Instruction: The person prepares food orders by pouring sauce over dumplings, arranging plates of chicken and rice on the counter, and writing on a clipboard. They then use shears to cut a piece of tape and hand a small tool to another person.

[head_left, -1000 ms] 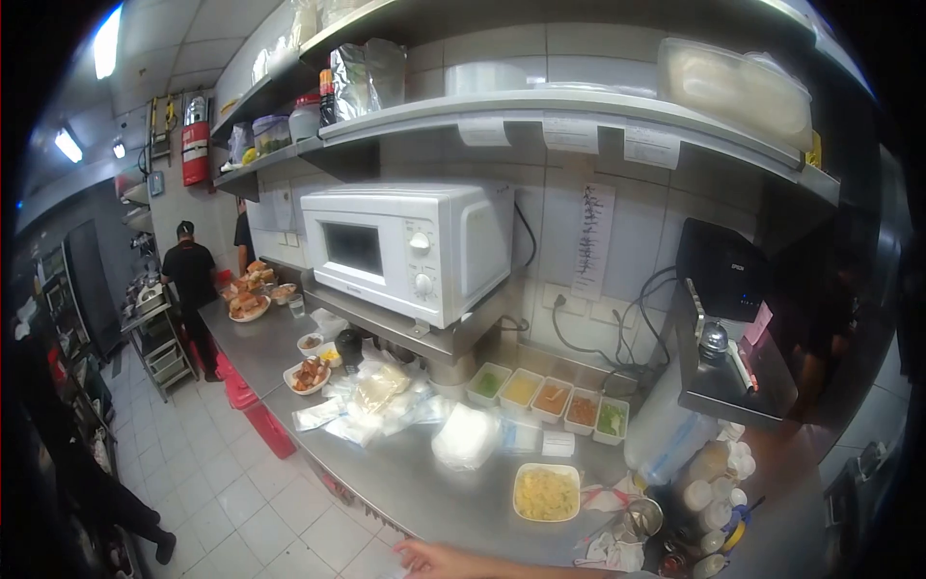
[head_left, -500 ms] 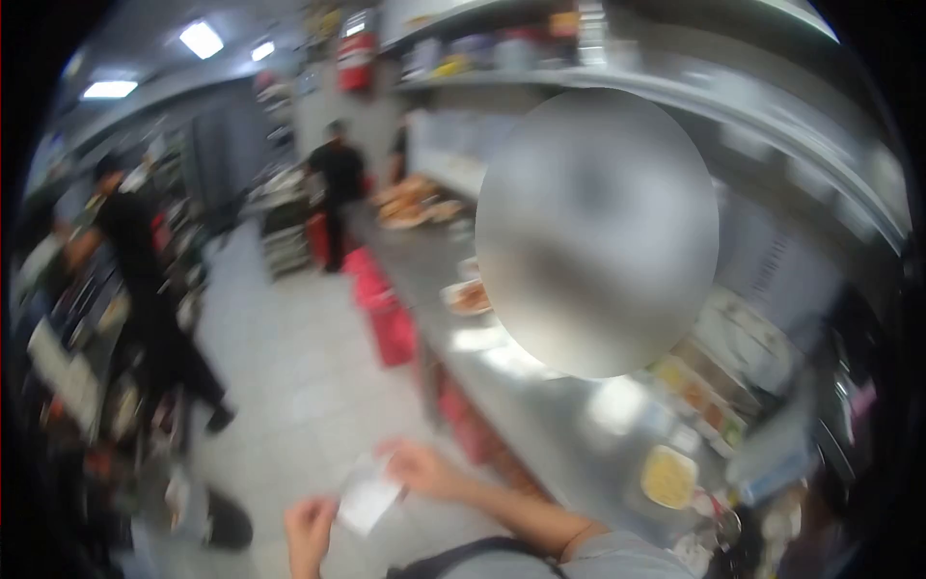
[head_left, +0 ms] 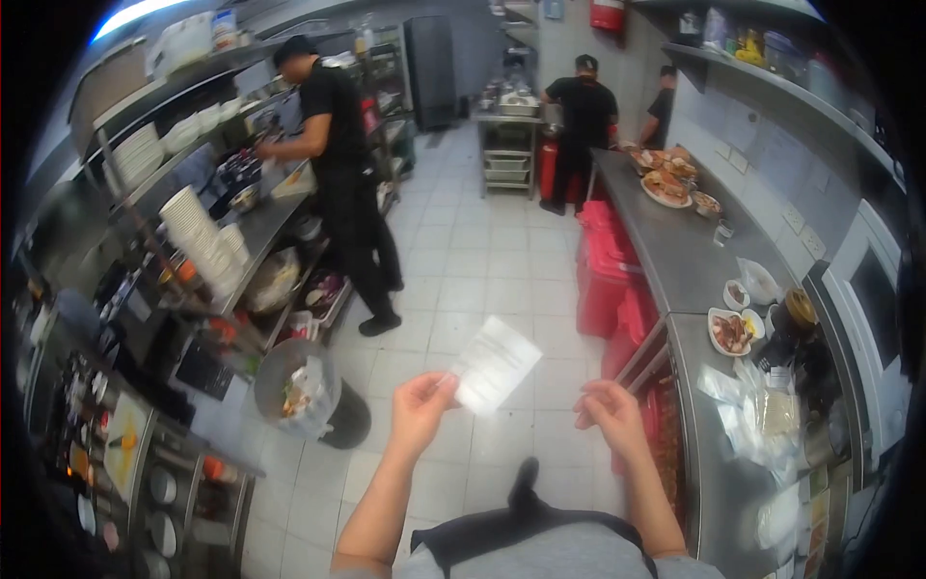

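Observation:
A small white paper slip [head_left: 498, 367] with faint printed lines is held up in front of me, over the tiled floor. My left hand [head_left: 422, 410] pinches its left edge between thumb and fingers. To the right of the slip, apart from it, my right hand [head_left: 612, 417] hangs in the air with fingers loosely bent and nothing visible in them. The print on the slip is too small to read.
A bin with a clear liner [head_left: 299, 391] stands at left, near stacked paper cups [head_left: 198, 227]. A steel counter [head_left: 641, 232] on the right bears plates of food [head_left: 666, 188] and plastic bags [head_left: 738, 405]. Red bins [head_left: 608, 265] stand beside it. Co-workers [head_left: 333, 145] stand farther off.
The view has swung left and sharpened, bringing the aisle to the middle. My right hand, earlier at the slip's edge, is now apart from it; the left still holds it.

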The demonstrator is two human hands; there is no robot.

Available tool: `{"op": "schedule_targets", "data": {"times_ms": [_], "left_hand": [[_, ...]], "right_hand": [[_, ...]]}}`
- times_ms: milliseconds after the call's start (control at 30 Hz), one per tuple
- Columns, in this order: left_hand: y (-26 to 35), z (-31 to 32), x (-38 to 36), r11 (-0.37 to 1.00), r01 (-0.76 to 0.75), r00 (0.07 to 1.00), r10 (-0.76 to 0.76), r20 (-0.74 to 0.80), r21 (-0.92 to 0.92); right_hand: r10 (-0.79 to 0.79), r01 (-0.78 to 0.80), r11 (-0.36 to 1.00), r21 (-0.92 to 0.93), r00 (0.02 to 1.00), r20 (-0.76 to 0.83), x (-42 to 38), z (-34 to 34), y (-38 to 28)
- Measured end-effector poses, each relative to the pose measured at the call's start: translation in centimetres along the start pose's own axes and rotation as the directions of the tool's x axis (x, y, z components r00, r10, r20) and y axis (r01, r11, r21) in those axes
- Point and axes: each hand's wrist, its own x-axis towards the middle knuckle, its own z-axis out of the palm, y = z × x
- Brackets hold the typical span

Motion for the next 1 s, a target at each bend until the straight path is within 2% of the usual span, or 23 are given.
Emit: {"op": "schedule_targets", "data": {"times_ms": [67,100,133,167,200,233,300,333,400,433,467,500,533,567,600,633,667,700,733,800,867,933,1000], "left_hand": [[-1.2,-0.5,3.3,0.989,0.001,0.998,0.008,-0.059,0.146],[-2.0,-0.4,5.1,0.988,0.006,0.997,0.005,-0.076,0.153],[-2.9,-0.2,7.0,0.987,0.013,0.997,-0.001,-0.077,0.161],[-3.7,0.6,8.9,0.986,0.02,0.997,-0.008,-0.072,0.165],[-4.5,1.3,10.7,0.984,0.031,0.997,-0.018,-0.076,0.174],[-5.5,1.8,12.7,0.98,0.06,0.998,-0.054,-0.039,0.187],[-7.2,3.1,17.0,0.975,0.091,0.995,-0.098,0.024,0.203],[-7.7,3.7,18.9,0.986,0.083,0.996,-0.084,0.001,0.145],[-8.1,4.4,22.2,0.994,0.07,0.996,-0.066,-0.061,0.078],[-7.3,4.8,23.6,0.997,0.054,0.997,-0.052,-0.049,0.045],[-6.9,5.0,25.1,0.999,0.037,0.998,-0.036,-0.047,0.015],[-7.0,5.0,26.4,0.999,0.034,0.996,-0.033,-0.088,0.014],[-7.3,5.0,27.9,0.999,-0.031,0.998,0.031,-0.057,0.011],[-7.7,4.6,29.4,0.995,-0.099,0.994,0.099,-0.035,0.012],[-8.1,3.5,31.1,0.994,-0.107,0.99,0.109,-0.094,0.027],[-8.7,2.3,32.9,0.975,-0.097,0.995,0.093,0.026,0.199],[-8.8,1.1,34.8,0.927,-0.094,0.989,0.045,0.14,0.364],[-8.4,0.6,37.2,0.9,-0.056,0.987,-0.014,0.158,0.431],[-7.9,0.4,39.9,0.873,-0.079,0.986,-0.003,0.167,0.481],[-8.0,-1.0,44.9,0.793,-0.119,0.985,0.018,0.172,0.598],[-8.2,-2.1,50.5,0.85,-0.183,0.982,0.132,0.138,0.494],[-8.0,-3.8,55.8,0.869,-0.153,0.988,0.122,0.095,0.471],[-7.0,-5.1,61.4,0.888,-0.201,0.977,0.149,0.155,0.413]], "right_hand": [[0.009,-0.002,0.999,-0.055,0.993,0.121,3.6,-0.9,1.3],[-0.046,0.045,0.999,0.012,0.969,0.241,5.5,-1.2,2.4],[-0.109,0.088,0.993,0.077,0.934,0.34,7.7,-1.4,3.4],[-0.147,0.108,0.989,0.105,0.853,0.5,10.0,-1.5,3.5],[-0.167,0.14,0.986,0.092,0.821,0.545,12.1,-1.1,3.5],[-0.159,0.072,0.983,0.171,0.799,0.58,14.3,-0.5,3.6],[-0.109,0.118,0.993,0.023,0.803,0.586,19.1,-0.4,2.2],[-0.103,0.111,0.994,0.019,0.819,0.564,21.7,-0.9,2.0],[0.044,-0.072,0.997,0.028,0.823,0.567,26.8,-1.4,2.0],[0.057,-0.015,0.997,-0.079,0.825,0.562,29.3,-2.1,1.3],[0.062,-0.018,0.997,-0.079,0.802,0.594,31.9,-2.1,1.7],[-0.031,0.141,0.981,-0.131,0.789,0.613,34.5,-2.2,2.7],[-0.125,0.299,0.939,-0.171,0.76,0.638,37.0,-2.0,3.0],[-0.122,0.3,0.941,-0.154,0.727,0.676,39.2,-1.8,3.4],[-0.038,0.26,0.944,-0.205,0.7,0.713,41.4,-1.5,3.1],[0.04,0.232,0.938,-0.257,0.663,0.747,43.7,-1.3,2.8],[0.036,0.249,0.939,-0.236,0.613,0.789,45.9,-0.9,2.2],[0.106,0.264,0.908,-0.325,0.607,0.788,48.4,-0.4,1.4],[0.17,0.28,0.869,-0.408,0.606,0.777,50.8,-0.2,1.3],[-0.06,0.365,0.896,-0.252,0.663,0.747,55.5,0.0,3.4],[-0.185,0.321,0.944,-0.082,0.716,0.673,60.7,-0.2,4.9],[0.028,0.041,0.993,-0.11,0.825,0.565,66.0,-2.1,6.8],[0.028,0.157,0.884,-0.44,0.922,0.385,70.7,-4.0,8.5]]}}
